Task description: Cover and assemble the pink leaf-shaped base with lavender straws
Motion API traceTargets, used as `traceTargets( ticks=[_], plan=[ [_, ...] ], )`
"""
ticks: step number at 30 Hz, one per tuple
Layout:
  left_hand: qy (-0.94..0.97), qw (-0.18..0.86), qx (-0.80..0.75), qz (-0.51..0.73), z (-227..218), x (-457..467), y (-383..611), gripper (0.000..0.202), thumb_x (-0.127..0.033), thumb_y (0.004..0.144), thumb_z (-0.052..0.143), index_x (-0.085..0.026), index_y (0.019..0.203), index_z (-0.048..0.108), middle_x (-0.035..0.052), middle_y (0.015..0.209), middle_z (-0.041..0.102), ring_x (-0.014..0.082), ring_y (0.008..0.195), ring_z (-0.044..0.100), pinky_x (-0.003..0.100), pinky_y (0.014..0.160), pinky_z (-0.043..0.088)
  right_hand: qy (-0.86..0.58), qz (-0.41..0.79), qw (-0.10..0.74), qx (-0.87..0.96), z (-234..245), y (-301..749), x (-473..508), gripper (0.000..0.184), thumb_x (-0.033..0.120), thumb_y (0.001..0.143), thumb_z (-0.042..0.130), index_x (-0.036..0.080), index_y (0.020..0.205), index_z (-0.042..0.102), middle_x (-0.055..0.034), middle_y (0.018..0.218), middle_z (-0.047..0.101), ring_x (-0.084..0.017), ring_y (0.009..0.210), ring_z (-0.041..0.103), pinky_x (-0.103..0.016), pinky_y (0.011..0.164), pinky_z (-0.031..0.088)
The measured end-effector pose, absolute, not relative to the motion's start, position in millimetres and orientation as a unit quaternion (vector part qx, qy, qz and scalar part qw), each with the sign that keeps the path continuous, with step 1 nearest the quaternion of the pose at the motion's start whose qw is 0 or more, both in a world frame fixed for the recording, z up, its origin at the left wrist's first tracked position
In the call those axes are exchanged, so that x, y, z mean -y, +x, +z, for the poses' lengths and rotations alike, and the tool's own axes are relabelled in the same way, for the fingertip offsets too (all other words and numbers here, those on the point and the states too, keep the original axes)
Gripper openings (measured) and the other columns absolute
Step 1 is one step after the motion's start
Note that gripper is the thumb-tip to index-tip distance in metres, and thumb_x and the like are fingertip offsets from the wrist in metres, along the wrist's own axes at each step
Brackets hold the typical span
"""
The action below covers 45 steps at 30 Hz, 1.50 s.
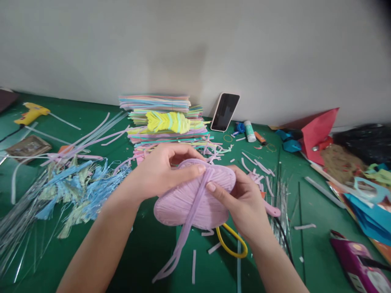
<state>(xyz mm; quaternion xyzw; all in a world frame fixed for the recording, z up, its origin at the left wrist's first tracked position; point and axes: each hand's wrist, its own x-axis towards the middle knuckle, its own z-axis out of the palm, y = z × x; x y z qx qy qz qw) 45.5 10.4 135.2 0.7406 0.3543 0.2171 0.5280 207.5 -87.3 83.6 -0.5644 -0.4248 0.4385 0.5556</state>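
Rounded lilac form (174, 209), fine-ribbed, held over a green table (146, 256).
Its upper edge is clasped by the left hand (161, 173), its right side by the right hand (246, 197); a soft folded strip (194, 209) is pinned under the thumbs. Below, a yellow loop (234, 255) is seen; behind, pastel stems (155, 103) are stacked.

Matt, finely ridged, cloth-like pad (185, 201)
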Motion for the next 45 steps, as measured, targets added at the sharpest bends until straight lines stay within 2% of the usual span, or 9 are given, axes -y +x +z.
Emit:
traceTargets(
  ticks=[6,12,15,19,25,31,37,40,45],
  plan=[
    [0.720,0.537,-0.352,0.263,132.5,-9.3,52.6,0.009,-0.024,0.078,0.065,-0.016,0.074,0.067,-0.0019,0.077,0.068,0.0110,0.071,0.060,0.020,0.067,0.046,-0.551,0.456,0.555,0.425,86.6,204.8,84.3,0.019,0.034,0.075,0.075,0.024,0.086,0.064,0.0038,0.076,0.062,-0.013,0.071,0.057,-0.025,0.065,0.048],
    [0.690,0.576,-0.355,0.257,124.8,-15.3,48.4,0.012,-0.030,0.078,0.069,-0.018,0.078,0.070,-0.0014,0.078,0.069,0.0116,0.071,0.060,0.020,0.064,0.044,-0.546,0.469,0.556,0.416,83.9,203.8,81.5,0.020,0.035,0.074,0.075,0.024,0.085,0.064,0.0028,0.078,0.063,-0.014,0.072,0.057,-0.027,0.066,0.049],
    [0.693,0.584,-0.355,0.231,122.6,-19.7,43.2,0.024,-0.040,0.080,0.068,-0.017,0.082,0.072,0.0004,0.078,0.068,0.0123,0.069,0.059,0.020,0.060,0.043,-0.537,0.486,0.563,0.398,81.3,204.4,81.7,0.019,0.034,0.074,0.075,0.025,0.087,0.065,0.0027,0.080,0.063,-0.014,0.074,0.057,-0.027,0.068,0.049],
    [0.696,0.570,-0.366,0.238,123.0,-21.6,39.8,0.043,-0.053,0.089,0.051,-0.016,0.087,0.073,0.0016,0.073,0.065,0.0109,0.063,0.055,0.020,0.055,0.041,-0.530,0.508,0.567,0.374,79.1,204.7,82.4,0.020,0.033,0.074,0.077,0.023,0.087,0.065,0.0026,0.079,0.062,-0.014,0.074,0.056,-0.026,0.067,0.048],
    [0.726,0.534,-0.352,0.254,127.0,-15.5,49.3,0.014,-0.029,0.081,0.063,-0.016,0.078,0.067,-0.0011,0.077,0.067,0.0103,0.068,0.058,0.019,0.061,0.045,-0.528,0.507,0.564,0.381,80.3,201.5,79.5,0.019,0.033,0.074,0.077,0.023,0.085,0.065,0.0034,0.078,0.061,-0.012,0.072,0.054,-0.024,0.066,0.046],
    [0.747,0.506,-0.353,0.246,127.6,-16.6,49.8,0.011,-0.023,0.081,0.062,-0.016,0.074,0.066,-0.0015,0.075,0.069,0.0112,0.068,0.061,0.021,0.064,0.047,-0.538,0.515,0.555,0.371,78.8,200.0,79.3,0.022,0.036,0.073,0.077,0.023,0.087,0.065,0.0021,0.079,0.062,-0.013,0.073,0.056,-0.025,0.066,0.047],
    [0.829,0.352,-0.329,0.286,130.3,-17.2,35.3,0.010,-0.026,0.087,0.062,-0.022,0.092,0.070,-0.0012,0.096,0.069,0.0142,0.091,0.062,0.024,0.079,0.046,-0.540,0.515,0.545,0.381,80.1,206.8,79.1,0.022,0.034,0.075,0.075,0.021,0.088,0.064,0.0023,0.080,0.061,-0.012,0.074,0.055,-0.024,0.068,0.047],
    [0.871,0.249,-0.314,0.284,129.0,-14.8,32.4,0.005,-0.024,0.086,0.065,-0.022,0.088,0.070,-0.0011,0.093,0.067,0.0154,0.096,0.059,0.028,0.087,0.043,-0.542,0.508,0.521,0.421,82.9,209.4,77.3,0.019,0.032,0.075,0.075,0.020,0.082,0.062,0.0038,0.075,0.058,-0.010,0.070,0.052,-0.022,0.063,0.044],
    [0.912,0.198,-0.271,0.235,124.8,-14.5,33.1,0.008,-0.022,0.090,0.060,-0.021,0.090,0.068,0.0010,0.092,0.063,0.0173,0.100,0.055,0.030,0.087,0.042,-0.549,0.489,0.495,0.464,84.5,210.2,74.8,0.018,0.032,0.076,0.073,0.020,0.077,0.059,0.0053,0.069,0.052,-0.009,0.064,0.046,-0.020,0.058,0.040]
  ],
)
